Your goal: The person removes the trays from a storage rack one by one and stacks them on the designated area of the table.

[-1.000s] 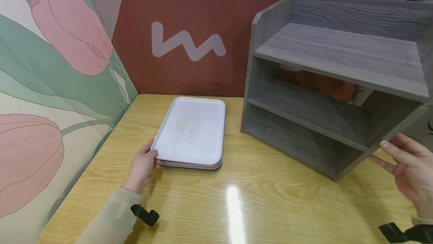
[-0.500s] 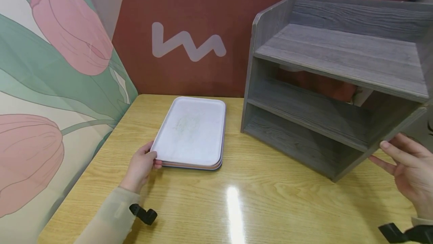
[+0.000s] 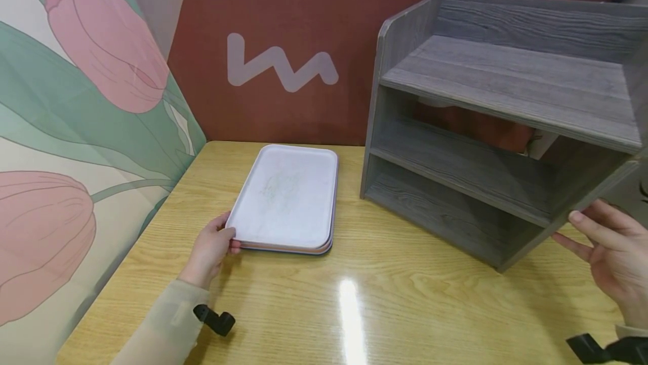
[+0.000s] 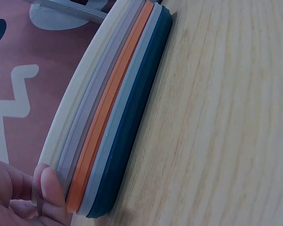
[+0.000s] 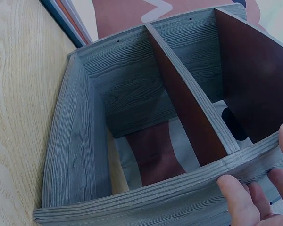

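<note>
At the left of the head view, my left hand point(image 3: 208, 249) pinches the near left corner of a white tray point(image 3: 288, 196), its thumb over the rim. This tray tops a stack; below it the left wrist view shows a lavender tray point(image 4: 91, 110), an orange tray point(image 4: 108, 117), a light blue tray point(image 4: 120, 117) and a dark teal tray point(image 4: 134, 122) on the table. My right hand point(image 3: 612, 244) touches the right side panel of a grey wooden shelf point(image 3: 506, 84) with extended fingers. In the right wrist view, its fingertips point(image 5: 233, 188) rest against that panel.
The shelf stands angled on the wooden table point(image 3: 283, 303), right of the trays, with bare boards and a partly open back. Behind the table rises a dark red printed wall point(image 3: 273, 112). A flower-patterned wall point(image 3: 116, 145) borders the left side.
My left hand has shifted very slightly toward me at the tray's corner. The shelf and my right hand stay in place.
</note>
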{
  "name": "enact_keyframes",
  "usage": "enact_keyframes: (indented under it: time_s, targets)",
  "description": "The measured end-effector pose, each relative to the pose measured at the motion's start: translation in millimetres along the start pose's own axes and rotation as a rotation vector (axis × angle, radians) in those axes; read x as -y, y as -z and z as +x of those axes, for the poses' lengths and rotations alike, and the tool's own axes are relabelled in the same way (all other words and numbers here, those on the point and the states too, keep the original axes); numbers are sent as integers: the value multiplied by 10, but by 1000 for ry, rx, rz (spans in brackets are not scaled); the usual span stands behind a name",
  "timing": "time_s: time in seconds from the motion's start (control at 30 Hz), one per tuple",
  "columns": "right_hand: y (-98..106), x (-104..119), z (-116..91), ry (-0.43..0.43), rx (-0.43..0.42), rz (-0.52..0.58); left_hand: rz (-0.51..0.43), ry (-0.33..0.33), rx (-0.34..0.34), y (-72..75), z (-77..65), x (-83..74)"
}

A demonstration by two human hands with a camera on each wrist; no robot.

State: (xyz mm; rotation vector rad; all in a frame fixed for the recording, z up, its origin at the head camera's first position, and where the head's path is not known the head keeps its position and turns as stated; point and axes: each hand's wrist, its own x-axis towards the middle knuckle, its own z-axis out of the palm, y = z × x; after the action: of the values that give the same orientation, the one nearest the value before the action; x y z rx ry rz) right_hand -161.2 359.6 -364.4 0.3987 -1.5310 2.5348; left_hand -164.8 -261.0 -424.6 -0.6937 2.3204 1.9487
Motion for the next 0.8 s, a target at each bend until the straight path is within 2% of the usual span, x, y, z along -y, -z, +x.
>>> enact_keyframes:
  time_s: [0.37,0.6,0.8]
  targets:
    - [16,-5,-5,10,4,-11,-31,11,31,24,11,24]
    - [1,-10,-8,-6,-38,-26,-98,11,25,31,-20,37]
    - [-28,-10,-19,-18,-59,-2,-89,17,33,57,-28,45]
